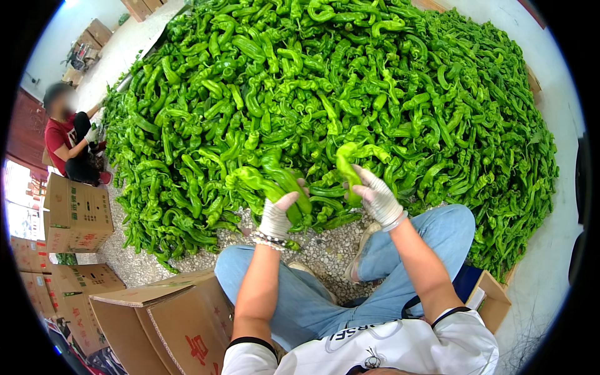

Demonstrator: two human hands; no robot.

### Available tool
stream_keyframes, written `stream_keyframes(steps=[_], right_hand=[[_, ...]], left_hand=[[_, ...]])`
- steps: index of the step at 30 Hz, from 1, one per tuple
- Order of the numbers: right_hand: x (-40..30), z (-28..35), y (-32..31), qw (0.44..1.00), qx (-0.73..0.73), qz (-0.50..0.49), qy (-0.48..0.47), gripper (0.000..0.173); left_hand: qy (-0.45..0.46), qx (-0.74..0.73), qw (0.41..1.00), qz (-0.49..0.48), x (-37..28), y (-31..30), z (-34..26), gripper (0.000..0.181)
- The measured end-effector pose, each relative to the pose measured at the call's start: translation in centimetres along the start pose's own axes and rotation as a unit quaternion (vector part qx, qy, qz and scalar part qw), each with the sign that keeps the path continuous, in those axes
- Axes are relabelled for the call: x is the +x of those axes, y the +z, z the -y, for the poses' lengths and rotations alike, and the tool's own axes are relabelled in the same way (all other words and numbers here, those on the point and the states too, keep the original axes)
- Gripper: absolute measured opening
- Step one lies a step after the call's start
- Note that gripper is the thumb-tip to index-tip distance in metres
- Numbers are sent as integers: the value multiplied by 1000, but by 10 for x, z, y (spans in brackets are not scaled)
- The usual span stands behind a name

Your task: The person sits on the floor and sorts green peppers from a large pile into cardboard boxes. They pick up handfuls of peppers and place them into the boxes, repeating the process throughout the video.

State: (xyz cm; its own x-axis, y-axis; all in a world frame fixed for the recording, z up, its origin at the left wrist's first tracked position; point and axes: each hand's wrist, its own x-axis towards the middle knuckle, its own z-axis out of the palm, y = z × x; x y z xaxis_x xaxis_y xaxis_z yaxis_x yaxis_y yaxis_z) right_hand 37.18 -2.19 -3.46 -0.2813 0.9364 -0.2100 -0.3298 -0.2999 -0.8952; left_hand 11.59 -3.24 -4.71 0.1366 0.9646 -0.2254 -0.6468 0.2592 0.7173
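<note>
A wide heap of long, curled green peppers [300, 93] rises from the floor in front of my crossed legs. My left hand [280, 213], in a pale glove with bare-looking fingertips and bracelets at the wrist, grips a few green peppers [283, 180]; how many is hard to tell. Held in my right hand [377, 197], gloved the same way, is a lighter green pepper [347, 171], upright with its curved top end uppermost. Both hands are above the near edge of the heap, a short gap apart.
At my left is an open cardboard box [187, 323]; more cardboard boxes [77, 215] stand beyond it. A person in a red shirt [70, 136] sits at the heap's left edge. Speckled stone floor [323, 251] shows between my feet. Another small box [492, 300] sits behind my right knee.
</note>
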Motion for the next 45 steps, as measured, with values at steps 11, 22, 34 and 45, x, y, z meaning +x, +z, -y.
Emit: stream_keyframes(steps=[11,22,34,45], right_hand=[[-4,-31,81,882,-436,14,-175,54],[86,-19,-8,915,-348,-203,-6,36],[223,5,-37,469,-868,106,-127,35],[93,86,-46,968,233,-90,25,54]], left_hand=[[-5,28,999,19,-9,21,27,57],[73,-31,989,-124,-3,7,-15,47],[71,-135,986,-74,12,-15,-22,55],[31,-96,994,32,17,-3,-8,63]])
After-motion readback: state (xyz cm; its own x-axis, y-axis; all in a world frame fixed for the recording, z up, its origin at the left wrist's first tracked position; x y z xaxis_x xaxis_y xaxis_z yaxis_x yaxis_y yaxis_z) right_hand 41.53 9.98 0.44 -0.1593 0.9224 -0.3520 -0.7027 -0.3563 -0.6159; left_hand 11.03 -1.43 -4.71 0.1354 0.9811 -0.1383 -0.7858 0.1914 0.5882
